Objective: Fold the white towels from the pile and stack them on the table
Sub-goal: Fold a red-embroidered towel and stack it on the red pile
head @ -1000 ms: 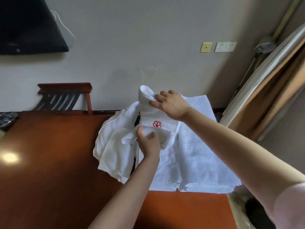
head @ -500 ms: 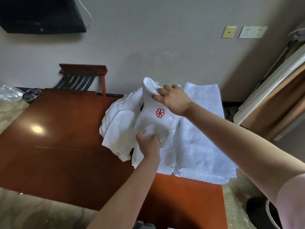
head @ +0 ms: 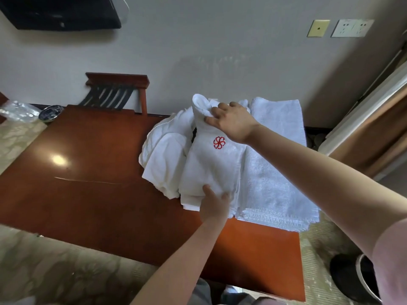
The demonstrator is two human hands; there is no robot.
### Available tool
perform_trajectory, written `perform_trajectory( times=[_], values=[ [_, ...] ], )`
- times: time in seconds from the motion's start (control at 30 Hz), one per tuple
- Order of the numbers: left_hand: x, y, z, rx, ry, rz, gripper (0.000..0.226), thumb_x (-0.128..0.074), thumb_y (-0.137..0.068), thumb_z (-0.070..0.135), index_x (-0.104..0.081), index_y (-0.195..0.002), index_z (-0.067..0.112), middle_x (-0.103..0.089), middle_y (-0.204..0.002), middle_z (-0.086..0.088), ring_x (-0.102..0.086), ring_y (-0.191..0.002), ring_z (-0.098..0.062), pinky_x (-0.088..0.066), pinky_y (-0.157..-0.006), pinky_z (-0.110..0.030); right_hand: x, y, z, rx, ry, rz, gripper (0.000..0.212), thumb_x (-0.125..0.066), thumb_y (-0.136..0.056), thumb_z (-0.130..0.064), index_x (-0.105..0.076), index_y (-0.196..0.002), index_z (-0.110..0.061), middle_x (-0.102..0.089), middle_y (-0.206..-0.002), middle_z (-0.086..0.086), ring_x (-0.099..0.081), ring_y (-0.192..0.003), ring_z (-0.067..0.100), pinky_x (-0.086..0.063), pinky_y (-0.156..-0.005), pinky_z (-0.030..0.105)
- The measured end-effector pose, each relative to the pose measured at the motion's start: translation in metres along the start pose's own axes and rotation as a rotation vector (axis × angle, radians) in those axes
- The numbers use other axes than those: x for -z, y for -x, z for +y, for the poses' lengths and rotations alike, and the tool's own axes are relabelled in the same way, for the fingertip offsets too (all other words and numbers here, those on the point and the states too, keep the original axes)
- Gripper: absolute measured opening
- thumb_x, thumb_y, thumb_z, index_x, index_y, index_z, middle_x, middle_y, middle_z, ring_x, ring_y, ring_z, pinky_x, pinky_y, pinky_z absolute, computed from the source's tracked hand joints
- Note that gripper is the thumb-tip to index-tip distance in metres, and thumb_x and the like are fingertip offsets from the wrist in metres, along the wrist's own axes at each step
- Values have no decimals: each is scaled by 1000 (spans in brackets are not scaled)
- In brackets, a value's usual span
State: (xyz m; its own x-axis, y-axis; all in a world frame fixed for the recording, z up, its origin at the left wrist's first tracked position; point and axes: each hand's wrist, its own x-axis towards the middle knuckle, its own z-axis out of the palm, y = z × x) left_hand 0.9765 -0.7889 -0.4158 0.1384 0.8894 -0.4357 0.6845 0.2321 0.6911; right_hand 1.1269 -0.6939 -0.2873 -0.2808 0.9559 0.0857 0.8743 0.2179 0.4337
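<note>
Towel pile [head: 167,159] on table [head: 92,183] far right, left of flat towels [head: 271,172]; chair [head: 116,91] behind

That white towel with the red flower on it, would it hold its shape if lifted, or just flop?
Probably floppy: the towel sags and bunches between the right hand pinching its top and the left hand gripping its bottom. It looks like thick terry, so it is likely soft, unbreakable and not slippery.
</note>
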Motion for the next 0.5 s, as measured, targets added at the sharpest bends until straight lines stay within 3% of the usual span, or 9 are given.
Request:
perform_trajectory(
  times=[0.1, 0.2, 0.37, 0.5],
  values=[
    [11, -6, 0, -91, -221, 37, 43, -49, -94, 38, -39, -125, 9, -59, -95, -5, -61, -85, -24, -52, -68, -36, 0, 0, 1, -5, -3, 0, 58, -42, -84, 5, -41, -138, -17, -47, -126, 13, -48, -106, 29, -37, -79, 37],
    [28, -14, 11, -161, -287, 96, 38, -49, -94, 34, -49, -121, 8, -61, -107, -7, -59, -97, -23, -45, -69, -30, 0, 0, 1, -9, -33, 23, 65, -42, -84, 6, -36, -144, -18, -48, -128, 15, -49, -107, 31, -38, -81, 39],
    [66, -45, 55, -287, -248, 250, 30, -51, -94, 26, -54, -116, 6, -62, -114, -11, -58, -103, -28, -43, -72, -31, 5, 4, 4, -55, -97, 84, 80, -45, -79, 10, -22, -152, -15, -53, -128, 13, -52, -108, 32, -39, -78, 40],
    [99, -89, 103, -371, -124, 332, 37, -58, -87, 21, -49, -120, 7, -52, -124, -14, -53, -112, -33, -45, -83, -37, 3, 3, 9, -105, -71, 159, 83, -55, -73, 9, -31, -149, -13, -63, -106, 9, -58, -97, 29, -43, -70, 35]
  ],
)
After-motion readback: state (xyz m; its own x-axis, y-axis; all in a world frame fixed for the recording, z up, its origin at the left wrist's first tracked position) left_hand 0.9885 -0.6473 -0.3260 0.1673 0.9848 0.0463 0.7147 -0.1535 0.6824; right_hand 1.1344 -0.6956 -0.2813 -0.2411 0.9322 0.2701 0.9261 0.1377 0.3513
